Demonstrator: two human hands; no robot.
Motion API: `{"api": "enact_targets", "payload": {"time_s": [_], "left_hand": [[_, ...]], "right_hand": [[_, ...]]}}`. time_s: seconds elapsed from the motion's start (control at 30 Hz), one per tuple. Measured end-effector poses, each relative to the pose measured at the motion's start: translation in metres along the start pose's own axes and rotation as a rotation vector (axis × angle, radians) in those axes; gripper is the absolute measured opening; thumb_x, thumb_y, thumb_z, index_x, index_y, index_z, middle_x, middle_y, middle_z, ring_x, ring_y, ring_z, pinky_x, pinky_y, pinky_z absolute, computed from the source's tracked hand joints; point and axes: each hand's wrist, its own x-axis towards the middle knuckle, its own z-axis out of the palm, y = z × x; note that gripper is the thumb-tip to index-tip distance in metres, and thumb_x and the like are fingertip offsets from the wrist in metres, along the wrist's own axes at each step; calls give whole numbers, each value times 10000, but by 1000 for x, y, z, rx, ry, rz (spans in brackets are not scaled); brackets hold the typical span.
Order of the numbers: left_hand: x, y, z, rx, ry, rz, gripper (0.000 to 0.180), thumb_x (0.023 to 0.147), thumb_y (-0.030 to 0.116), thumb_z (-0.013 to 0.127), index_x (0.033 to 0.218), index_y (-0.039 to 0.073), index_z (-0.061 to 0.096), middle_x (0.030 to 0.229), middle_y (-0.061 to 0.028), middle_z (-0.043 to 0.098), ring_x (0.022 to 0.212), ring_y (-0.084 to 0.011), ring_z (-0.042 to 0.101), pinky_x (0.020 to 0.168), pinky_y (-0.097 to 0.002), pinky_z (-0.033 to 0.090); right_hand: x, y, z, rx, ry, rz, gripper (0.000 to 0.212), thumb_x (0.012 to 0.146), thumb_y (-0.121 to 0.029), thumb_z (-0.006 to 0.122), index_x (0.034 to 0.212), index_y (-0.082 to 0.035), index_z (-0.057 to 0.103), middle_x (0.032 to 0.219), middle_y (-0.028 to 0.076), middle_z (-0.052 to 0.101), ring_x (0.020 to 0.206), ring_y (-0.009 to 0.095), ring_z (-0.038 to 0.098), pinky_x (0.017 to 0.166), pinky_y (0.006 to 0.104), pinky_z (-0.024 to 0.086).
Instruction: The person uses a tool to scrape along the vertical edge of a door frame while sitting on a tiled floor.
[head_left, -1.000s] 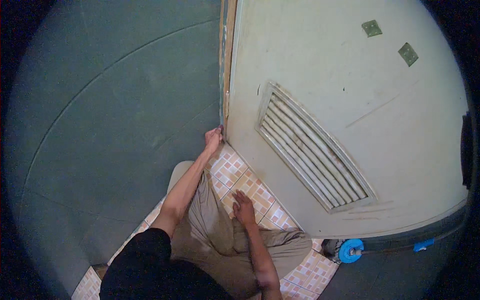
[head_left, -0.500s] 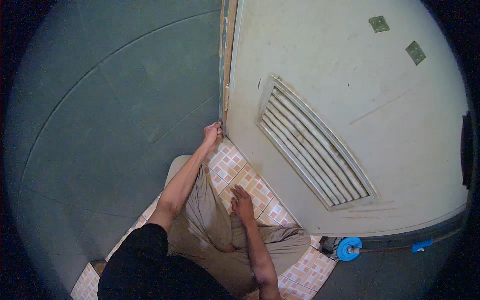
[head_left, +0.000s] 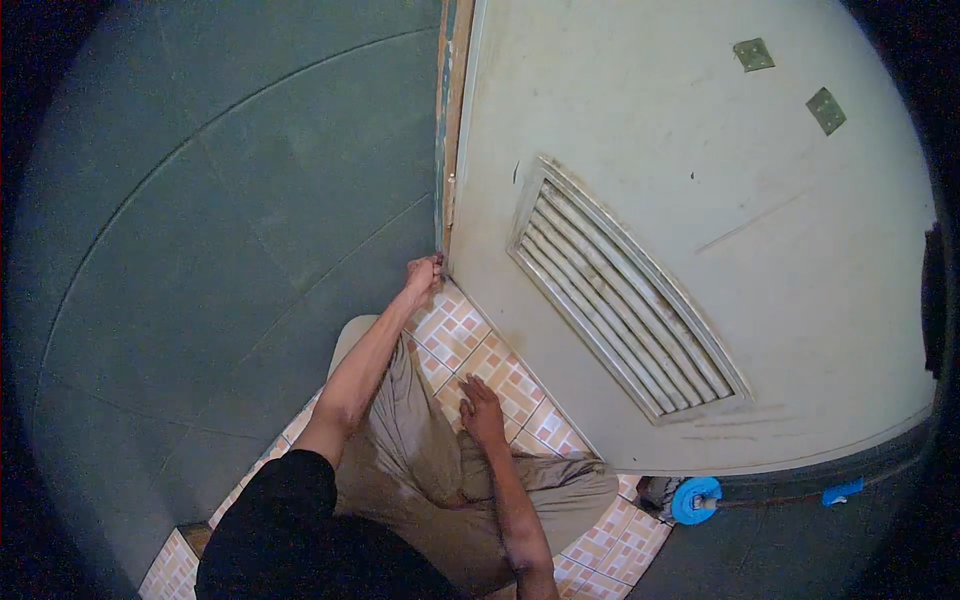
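Note:
My left hand (head_left: 424,276) reaches forward to the foot of the wooden door frame (head_left: 452,180), in the corner where the green-grey wall meets the pale door. Its fingers are closed in a pinch; what they hold, if anything, is too small to make out. Low over the patterned floor tiles (head_left: 468,335), between my bent legs, hangs my right hand (head_left: 483,412). Its fingers are loosely stretched out and nothing is in them. The white door (head_left: 620,120) stands to the right of both hands, with a slatted vent (head_left: 628,300) in its lower part.
A dark green-grey wall (head_left: 240,200) rises close on my left. Beyond the door's near edge at the right are a round blue object (head_left: 697,500) and a smaller blue piece (head_left: 842,491). Two green square patches (head_left: 754,55) mark the upper door.
The whole view has shifted slightly. My left hand stays at the foot of the frame, its closed fingers turned a little. My right hand has hardly moved.

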Motion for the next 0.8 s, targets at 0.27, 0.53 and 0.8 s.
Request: {"api": "enact_targets", "payload": {"time_s": [0.27,0.53,0.8], "left_hand": [[-42,15,48,269,99,367,281,1037,226,512,966,39,709,577,47,471,517,-55,405,475,-254,328],[-15,-15,37,677,168,316,254,989,185,540,890,5,690,588,23,509,518,-109,442,495,-272,353],[-13,-10,37,299,155,143,292,981,221,566,1154,54,733,622,13,560,515,-95,465,479,-313,373]], "right_hand": [[-7,12,-5,-32,12,40,431,869,-103,610,1298,-73,626,1449,153,531,1350,340,486,1129,454,383],[-11,22,-9,-61,14,33,448,869,-94,611,1316,-69,613,1460,149,521,1358,334,479,1138,444,377],[-11,20,-3,-27,12,22,458,867,-96,612,1324,-81,610,1452,149,530,1360,339,477,1141,449,371]]}}
